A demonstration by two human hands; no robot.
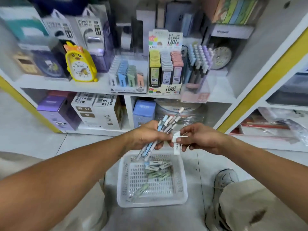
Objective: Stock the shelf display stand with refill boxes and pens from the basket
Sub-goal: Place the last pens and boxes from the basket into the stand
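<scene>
Two bare forearms with no sleeves. Light khaki trousers (pixel 260 205), with a dark stain near the right knee. A worn grey-and-white sneaker (pixel 223 182) with laces on the right foot.

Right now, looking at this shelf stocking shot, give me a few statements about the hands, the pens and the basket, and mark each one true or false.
1. The left hand grips a bundle of pens. True.
2. The right hand hangs free with nothing in it. False: it pinches a small white refill box.
3. The white basket on the floor still has refill boxes in it. True.
4. The yellow chick clock lies in the basket. False: it stands on the shelf, to the left of the displays.
5. The pen display stand on the shelf holds no pens. False: it holds rows of upright pens.
</scene>
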